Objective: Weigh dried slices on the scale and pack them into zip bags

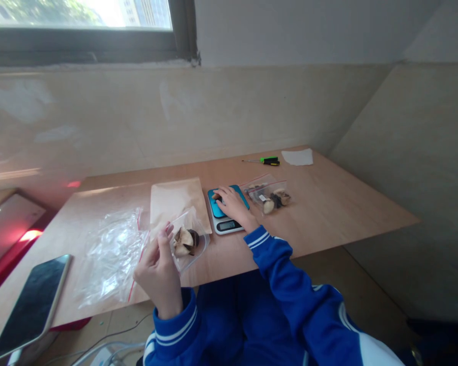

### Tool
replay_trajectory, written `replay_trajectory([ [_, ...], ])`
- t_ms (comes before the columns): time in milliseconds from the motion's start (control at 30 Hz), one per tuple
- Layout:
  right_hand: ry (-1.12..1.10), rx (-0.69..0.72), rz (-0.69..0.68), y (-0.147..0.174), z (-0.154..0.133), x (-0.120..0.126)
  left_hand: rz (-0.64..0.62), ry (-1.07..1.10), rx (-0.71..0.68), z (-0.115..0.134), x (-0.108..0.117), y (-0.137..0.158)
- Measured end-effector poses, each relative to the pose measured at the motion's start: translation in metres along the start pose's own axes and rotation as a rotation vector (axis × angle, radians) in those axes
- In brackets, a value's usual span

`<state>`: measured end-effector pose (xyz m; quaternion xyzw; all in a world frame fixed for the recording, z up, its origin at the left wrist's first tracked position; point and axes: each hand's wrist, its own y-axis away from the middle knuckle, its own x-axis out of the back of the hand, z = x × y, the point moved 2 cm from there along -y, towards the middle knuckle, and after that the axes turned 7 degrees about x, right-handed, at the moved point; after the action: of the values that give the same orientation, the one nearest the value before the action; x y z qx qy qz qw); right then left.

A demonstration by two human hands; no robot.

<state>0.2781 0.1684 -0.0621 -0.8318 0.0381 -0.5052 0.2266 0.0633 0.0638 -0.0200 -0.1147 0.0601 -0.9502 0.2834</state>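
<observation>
My left hand [158,272] pinches the edge of a clear zip bag [193,262], which hangs tilted above the table's front edge. Inside it lie tan and dark brown dried pieces [185,241] that look like dried mushrooms. On the blue platform of a small digital kitchen scale [216,209], the fingers of my right hand [234,204] curl over a brown dried piece [216,196], which they partly hide. The digits on the scale's display [229,225] are too small to read.
Filled zip bags [269,203] lie right of the scale. A brown paper sheet or envelope [175,198] lies to its left, near a stack of clear bags [112,254] and a phone [32,305]. Screwdrivers [269,160] and white paper [297,157] are at the back.
</observation>
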Motion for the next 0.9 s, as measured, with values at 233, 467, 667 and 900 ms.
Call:
replay_trajectory([
  [233, -0.029, -0.042, 0.052, 0.0, 0.0, 0.001, 0.019, 0.02, 0.024, 0.001, 0.001, -0.001],
  [467, -0.291, -0.162, 0.307, 0.009, -0.02, 0.034, 0.002, 0.013, 0.011, 0.0, -0.001, -0.001],
  [667, -0.898, -0.035, 0.295, 0.024, -0.075, 0.078, -0.002, 0.037, 0.029, -0.001, -0.003, -0.002],
  [900, -0.683, 0.277, 0.038, 0.032, -0.11, 0.075, -0.009, 0.056, 0.032, 0.002, -0.001, 0.0],
])
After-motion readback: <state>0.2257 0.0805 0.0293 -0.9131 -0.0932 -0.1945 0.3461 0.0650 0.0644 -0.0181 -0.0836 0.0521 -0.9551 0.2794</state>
